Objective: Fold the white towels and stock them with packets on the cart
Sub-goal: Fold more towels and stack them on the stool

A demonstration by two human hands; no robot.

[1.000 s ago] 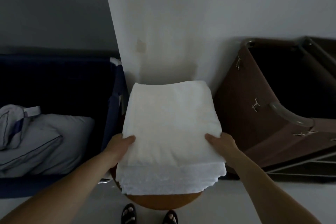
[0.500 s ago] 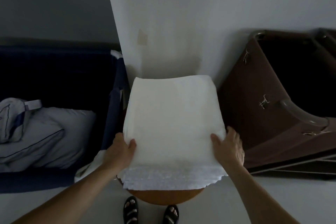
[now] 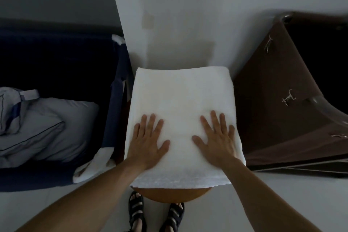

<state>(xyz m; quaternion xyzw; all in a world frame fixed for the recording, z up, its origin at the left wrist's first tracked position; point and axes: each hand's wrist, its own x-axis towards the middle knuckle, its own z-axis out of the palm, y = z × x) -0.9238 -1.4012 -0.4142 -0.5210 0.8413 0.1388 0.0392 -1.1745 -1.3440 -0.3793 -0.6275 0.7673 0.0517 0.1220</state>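
Folded white towel (image 3: pixel 183 111) lies on a round wooden stool (image 3: pixel 173 193), covering most of the seat, far edge just beside the wall. Left hand (image 3: pixel 147 142) flat on the towel's near-left part, fingers straight and spread. Right hand (image 3: pixel 218 138) flat on the near-right part, same pose. Brown cart (image 3: pixel 282 118), probably fabric-sided, right of stool. Pillow (image 3: pixel 49 128) at left.

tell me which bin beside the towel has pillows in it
The dark blue bin on the left: grey pillows lie in it. The brown bin on the right shows only a dark inside.
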